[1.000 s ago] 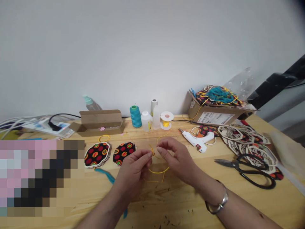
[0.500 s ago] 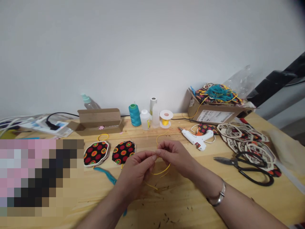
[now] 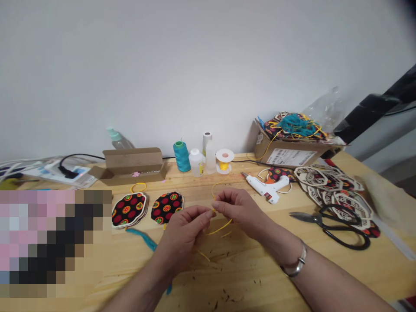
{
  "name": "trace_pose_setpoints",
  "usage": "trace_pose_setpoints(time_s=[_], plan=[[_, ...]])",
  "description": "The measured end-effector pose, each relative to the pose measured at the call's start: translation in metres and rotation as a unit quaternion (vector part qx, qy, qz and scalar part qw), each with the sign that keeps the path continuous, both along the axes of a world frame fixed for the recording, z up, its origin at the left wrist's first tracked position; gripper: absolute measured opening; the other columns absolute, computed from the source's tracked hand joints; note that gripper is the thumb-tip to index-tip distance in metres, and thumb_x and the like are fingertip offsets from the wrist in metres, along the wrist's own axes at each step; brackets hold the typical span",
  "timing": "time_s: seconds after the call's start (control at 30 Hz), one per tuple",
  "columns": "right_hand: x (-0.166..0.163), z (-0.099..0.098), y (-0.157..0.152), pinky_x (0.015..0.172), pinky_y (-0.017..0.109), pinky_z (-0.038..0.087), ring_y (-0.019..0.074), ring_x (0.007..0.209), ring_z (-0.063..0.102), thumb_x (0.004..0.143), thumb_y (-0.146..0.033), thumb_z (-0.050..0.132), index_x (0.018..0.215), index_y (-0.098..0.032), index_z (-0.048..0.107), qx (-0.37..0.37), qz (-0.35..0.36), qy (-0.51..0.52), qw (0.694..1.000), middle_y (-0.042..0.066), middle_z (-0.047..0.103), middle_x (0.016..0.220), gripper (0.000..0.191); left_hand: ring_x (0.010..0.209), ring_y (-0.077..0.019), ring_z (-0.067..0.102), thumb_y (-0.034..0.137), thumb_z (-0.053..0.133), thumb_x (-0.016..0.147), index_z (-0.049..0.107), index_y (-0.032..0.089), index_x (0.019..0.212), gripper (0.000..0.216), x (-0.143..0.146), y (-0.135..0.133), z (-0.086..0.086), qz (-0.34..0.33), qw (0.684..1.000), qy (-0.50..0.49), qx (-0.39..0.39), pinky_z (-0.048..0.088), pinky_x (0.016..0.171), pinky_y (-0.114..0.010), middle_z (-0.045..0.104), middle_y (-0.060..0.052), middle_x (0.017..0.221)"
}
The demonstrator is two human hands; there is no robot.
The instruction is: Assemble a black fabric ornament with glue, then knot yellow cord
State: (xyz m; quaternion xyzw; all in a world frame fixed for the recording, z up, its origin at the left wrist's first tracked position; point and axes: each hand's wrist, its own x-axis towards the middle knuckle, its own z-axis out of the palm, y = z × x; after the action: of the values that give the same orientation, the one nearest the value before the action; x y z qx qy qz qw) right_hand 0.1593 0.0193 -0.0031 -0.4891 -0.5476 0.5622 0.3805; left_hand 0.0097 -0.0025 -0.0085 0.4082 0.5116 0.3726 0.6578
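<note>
Thin yellow cord (image 3: 221, 228) is pinched between the fingertips of both hands, above the middle of the table. My left hand (image 3: 187, 226) is closed on it, with a loose end hanging below the palm. My right hand (image 3: 238, 208) grips the cord close to the left fingertips, and a loop droops beneath. From there the cord runs back toward a white spool (image 3: 225, 161). Just left of my left hand lies a black patterned fabric piece (image 3: 167, 209), partly covered by the hand. A teal tassel (image 3: 142, 237) shows beside my left wrist.
Black-handled scissors (image 3: 341, 223) and a white glue gun (image 3: 268, 187) lie to the right, near stacked patterned pieces (image 3: 352, 208). Behind stand a teal thread cone (image 3: 181, 157), white bottles (image 3: 196, 163), an open cardboard box (image 3: 133, 162) and a filled carton (image 3: 286, 151).
The fingertips have drawn slightly apart, showing a little more cord between them. The whole view has shifted slightly.
</note>
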Motion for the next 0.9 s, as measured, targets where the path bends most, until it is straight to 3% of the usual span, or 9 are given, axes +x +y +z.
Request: trace_pose_setpoints(time_s=[0.33,0.5,0.9], plan=[[0.0020,0.0040,0.0007,0.045,0.022,0.029,0.0070,0.048,0.037,0.076,-0.042,0.053,0.066,-0.015,0.059,-0.022,0.054,-0.002,0.998,-0.003,0.048,0.055,0.029,0.041,-0.0036,0.026,0.036,0.066,0.068,0.065,0.014,0.068,0.022,-0.0013,0.0003,-0.0006,0.017,1.000,-0.006,0.005,0.016,0.039,-0.018,0.039,0.007,0.045],[0.0025,0.0009,0.0017,0.046,0.021,0.028,0.0065,0.049,0.037,0.068,-0.032,0.065,0.065,-0.015,0.059,-0.013,0.041,-0.035,0.998,-0.004,0.048,0.055,0.018,0.042,-0.0035,0.027,0.032,0.066,0.068,0.065,0.014,0.068,0.018,-0.0019,-0.0003,-0.0009,0.024,1.000,-0.010,0.007,0.016,0.040,-0.018,0.040,0.007,0.046],[0.0050,0.0039,0.0023,0.044,0.021,0.025,0.0055,0.045,0.034,0.072,-0.027,0.060,0.066,-0.014,0.061,-0.011,0.046,-0.028,0.998,-0.006,0.044,0.049,0.014,0.041,-0.0034,0.026,0.034,0.066,0.068,0.063,0.014,0.067,0.021,-0.0004,-0.0009,-0.0005,0.021,1.000,-0.016,-0.003,0.016,0.040,-0.017,0.040,0.007,0.045]])
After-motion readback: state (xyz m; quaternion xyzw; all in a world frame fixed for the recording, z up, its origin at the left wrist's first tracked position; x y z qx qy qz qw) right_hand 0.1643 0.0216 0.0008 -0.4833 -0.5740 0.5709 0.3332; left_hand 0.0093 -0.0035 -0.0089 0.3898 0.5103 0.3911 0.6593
